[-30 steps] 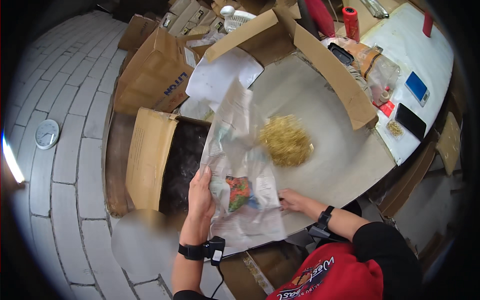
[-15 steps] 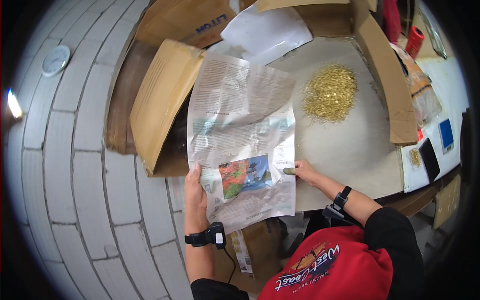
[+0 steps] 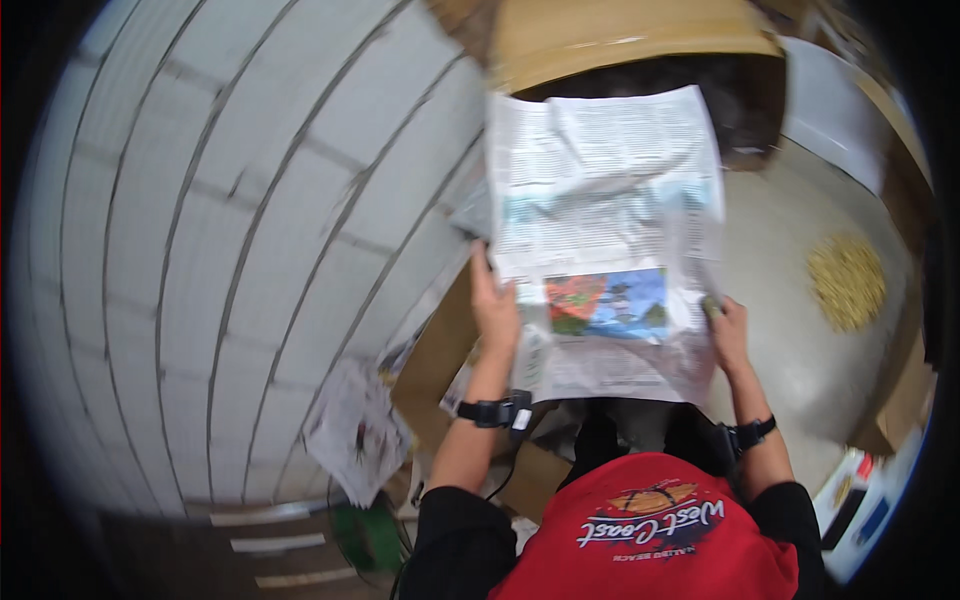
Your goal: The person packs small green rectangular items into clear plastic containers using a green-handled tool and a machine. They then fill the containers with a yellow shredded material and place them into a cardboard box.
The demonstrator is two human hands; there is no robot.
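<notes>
A creased newspaper sheet (image 3: 600, 220) with a colour picture near its lower part hangs spread out in front of me. My left hand (image 3: 495, 305) grips its left edge, thumb on the printed face. On the opposite edge, my right hand (image 3: 727, 325) pinches the paper, and something dark green covers the thumb tip. Behind the sheet's upper end lies a cardboard box (image 3: 630, 35) with its dark open side toward me. To the right, a pile of small gold-coloured pieces (image 3: 846, 282) rests on the grey work surface (image 3: 775, 225).
A white sheet (image 3: 835, 105) stands against the cardboard wall at the upper right. Left of me is a pale block wall (image 3: 250, 200). Low on the left are an open carton (image 3: 430, 380), a crumpled plastic bag (image 3: 355, 430) and a green round object (image 3: 365, 535).
My view has swung left, so the box, gold pile and work surface now appear farther right. Both hands still hold the newspaper, which has swung left with me toward the front of the box.
</notes>
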